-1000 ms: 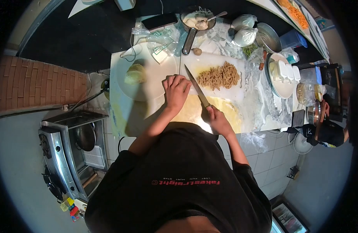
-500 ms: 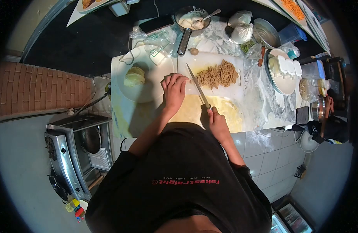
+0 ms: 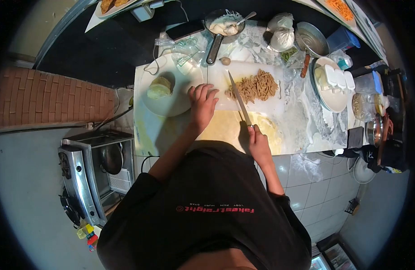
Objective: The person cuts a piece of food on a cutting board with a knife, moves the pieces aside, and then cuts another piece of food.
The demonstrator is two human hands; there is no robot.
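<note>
My right hand [image 3: 260, 142] grips a long kitchen knife [image 3: 240, 100] by its handle. The blade points away from me, its middle crossing the left part of a pile of brown chopped pieces [image 3: 260, 86], possibly cooked meat. That pile lies on a white cutting board [image 3: 268, 106]. My left hand [image 3: 204, 104] is at the board's left edge, fingers spread and holding nothing. Beside it is a large pale plate [image 3: 155, 108] with a piece of cabbage [image 3: 159, 88]. A small round brownish item [image 3: 225, 60] sits above the knife tip.
Behind the board is a saucepan [image 3: 215, 48] with white mixture and a spoon [image 3: 248, 17]. To the right stand a metal strainer-like pan [image 3: 312, 39] and a plate [image 3: 335, 103] holding white blocks. A phone-like dark slab [image 3: 185, 29] lies at the back. A stove [image 3: 81, 180] is at left.
The knife has shifted right, its blade now over the pile's left part. My left hand's fingers have spread a little. The whole view has shifted slightly.
</note>
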